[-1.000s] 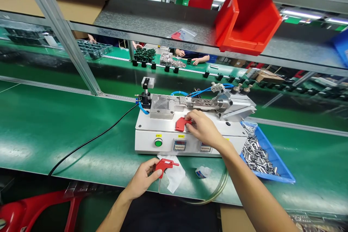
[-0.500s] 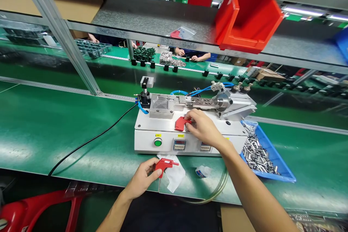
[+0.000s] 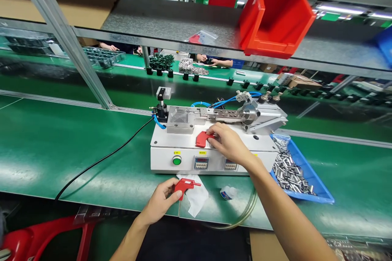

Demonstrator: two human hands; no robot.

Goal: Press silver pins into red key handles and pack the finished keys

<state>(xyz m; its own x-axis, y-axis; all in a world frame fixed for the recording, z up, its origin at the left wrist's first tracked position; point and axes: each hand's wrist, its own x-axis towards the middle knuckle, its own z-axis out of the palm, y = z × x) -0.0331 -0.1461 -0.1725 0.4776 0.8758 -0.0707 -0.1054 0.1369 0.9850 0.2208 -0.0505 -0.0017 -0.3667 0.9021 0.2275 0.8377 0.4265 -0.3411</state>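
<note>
Leftward, wide bench (image 3: 85, 134); by front edge (image 3: 121, 206), left hand (image 3: 157, 204) closed on red part (image 3: 182, 186); right hand (image 3: 226, 140) closed on red piece (image 3: 201, 139).

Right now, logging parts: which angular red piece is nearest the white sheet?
The left hand's piece; the right hand holds the other by the white machine.

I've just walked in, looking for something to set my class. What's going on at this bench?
A person's left hand holds a red pistol-shaped piece near a white cloth. The right hand grips another red piece over the top of a white machine; whether it touches is unclear. A blue tray of metal tubes sits beside the machine.
</note>
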